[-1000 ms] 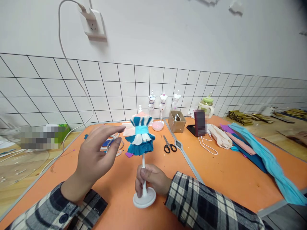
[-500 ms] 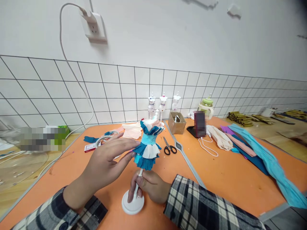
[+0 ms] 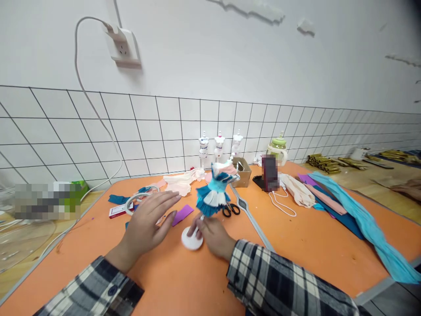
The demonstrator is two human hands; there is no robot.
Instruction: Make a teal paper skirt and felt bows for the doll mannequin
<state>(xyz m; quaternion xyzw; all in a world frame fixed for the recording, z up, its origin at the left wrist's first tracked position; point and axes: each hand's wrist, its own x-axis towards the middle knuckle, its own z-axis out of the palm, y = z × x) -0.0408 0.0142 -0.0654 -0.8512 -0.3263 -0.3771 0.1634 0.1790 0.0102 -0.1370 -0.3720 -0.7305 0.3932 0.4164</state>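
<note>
My right hand (image 3: pixel 213 235) is wrapped round the white stem of a small mannequin stand (image 3: pixel 192 242), which leans to the right. On the stand is a miniature paper dress (image 3: pixel 215 191) with a light blue waist, a ruffled teal and white skirt and a teal, white and pink top. To the left of the dress my left hand (image 3: pixel 151 219) is held in the air, fingers stretched out, touching nothing. A purple paper strip (image 3: pixel 183 215) lies just beyond its fingertips. Behind the dress, scissors (image 3: pixel 231 210) with black handles rest on the orange mat, partly hidden.
Three white mannequins (image 3: pixel 219 145) stand at the wall beside a cardboard box (image 3: pixel 243 173). A phone (image 3: pixel 270 173) and a green-lidded bottle (image 3: pixel 278 149) are at the back right. Coloured crepe paper (image 3: pixel 355 210) lies right; tape rolls (image 3: pixel 131 204) and a red-white box (image 3: pixel 120 211) left.
My right hand has moved the stand away from me and to the right, tilting it more. My left hand has come off the skirt, and the purple strip now shows.
</note>
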